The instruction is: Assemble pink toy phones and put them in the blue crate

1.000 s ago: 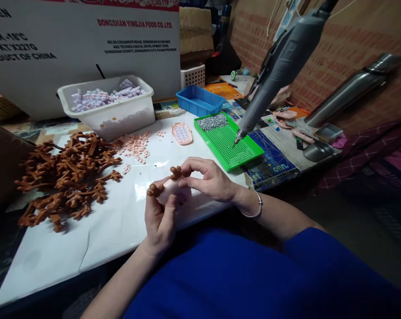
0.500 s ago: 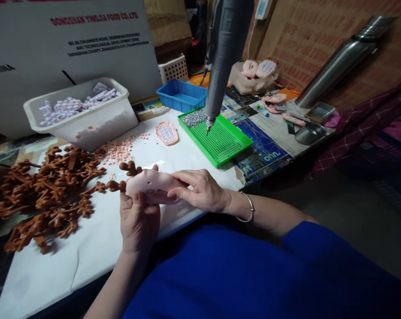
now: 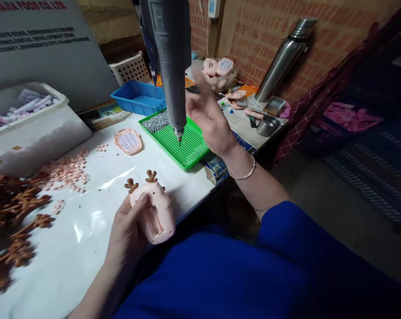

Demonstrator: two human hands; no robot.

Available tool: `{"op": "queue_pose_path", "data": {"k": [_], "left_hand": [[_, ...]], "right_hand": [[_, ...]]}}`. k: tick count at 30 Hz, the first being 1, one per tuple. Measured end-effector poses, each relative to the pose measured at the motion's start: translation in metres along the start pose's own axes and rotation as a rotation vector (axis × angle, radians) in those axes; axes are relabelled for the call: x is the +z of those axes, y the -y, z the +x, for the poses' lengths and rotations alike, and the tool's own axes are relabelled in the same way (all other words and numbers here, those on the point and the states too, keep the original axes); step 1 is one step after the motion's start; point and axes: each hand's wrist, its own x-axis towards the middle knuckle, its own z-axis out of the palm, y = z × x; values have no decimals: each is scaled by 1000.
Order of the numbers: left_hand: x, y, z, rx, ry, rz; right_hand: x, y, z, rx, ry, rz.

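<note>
My left hand (image 3: 125,226) is wrapped round a pink toy phone (image 3: 165,210) with two brown antlers on top. Its back faces me, showing an open battery compartment and small screw holes; my thumb presses on it. An electric screwdriver (image 3: 174,88) hangs upright, its bit (image 3: 179,141) over a green perforated tray (image 3: 190,146) that holds small silvery screws. Just right of the screwdriver, my right hand (image 3: 210,117) is raised with its fingers stretched and apart, somewhat blurred. It holds nothing I can see; whether it touches the screwdriver I cannot tell.
Brown antler pieces (image 3: 17,226) and tiny pink parts (image 3: 67,170) lie at left beside a white bin (image 3: 37,137). A pink half with lilac keys (image 3: 129,141) lies near a blue tray (image 3: 139,97). Behind stand a steel flask (image 3: 285,60) and a metal cup (image 3: 268,126).
My right hand has let go of the toy phone and risen to the screwdriver. My left hand has turned the toy so its antlers point up. The view has swung right.
</note>
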Motion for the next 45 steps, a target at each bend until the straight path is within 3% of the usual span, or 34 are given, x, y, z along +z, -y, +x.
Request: {"op": "queue_pose_path", "data": {"k": [2, 6, 11, 18, 21, 29, 33, 38, 42, 45], "left_hand": [[8, 3, 5, -57, 33, 16], [21, 7, 14, -104, 35, 18], [26, 9, 18, -106, 46, 60], [32, 8, 18, -112, -32, 84], [32, 8, 19, -111, -41, 83], [26, 10, 20, -81, 20, 63], [30, 6, 20, -111, -25, 3], [34, 6, 19, -94, -4, -4], [32, 9, 19, -41, 34, -11], [31, 9, 19, -23, 54, -7]], "right_hand": [[0, -12, 14, -2, 151, 274], [13, -19, 17, 7, 159, 528], [32, -17, 5, 189, 30, 484], [37, -26, 0, 266, 0, 375], [37, -27, -1, 213, 14, 434], [40, -26, 0, 286, -20, 439], [36, -13, 3, 174, -16, 541], [31, 28, -9, 8, 43, 682], [34, 52, -23, 85, 127, 733], [38, 53, -26, 179, 146, 719]]}}
